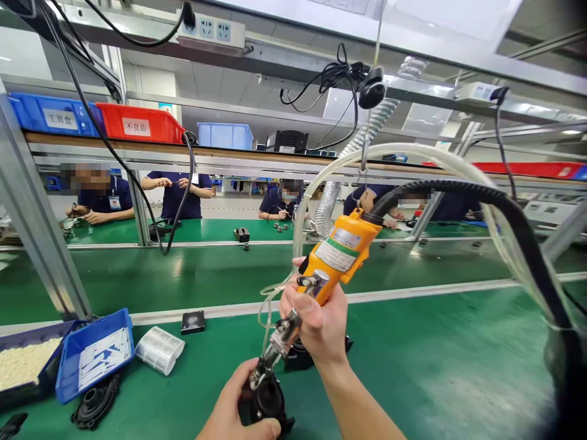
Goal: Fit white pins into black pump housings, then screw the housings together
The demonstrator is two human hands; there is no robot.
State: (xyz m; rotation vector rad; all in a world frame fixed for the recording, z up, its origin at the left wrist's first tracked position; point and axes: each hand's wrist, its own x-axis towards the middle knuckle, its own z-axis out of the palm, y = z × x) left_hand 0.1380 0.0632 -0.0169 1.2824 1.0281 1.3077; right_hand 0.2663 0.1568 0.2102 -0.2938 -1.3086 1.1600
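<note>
My right hand wraps the orange tool, slanting down-left. Left hand, nearer its tip, half-curls round the black part.

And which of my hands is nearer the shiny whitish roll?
Left. Your left hand holds a black plastic part right of the roll; your right hand holds the orange plastic tool farther right.

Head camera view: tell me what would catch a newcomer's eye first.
Probably the bright orange tool, held in the right hand near the middle, its metal tip down at the black part in the left hand. Next, likely the red bin on the shelf at upper left, beside a blue bin.
</note>
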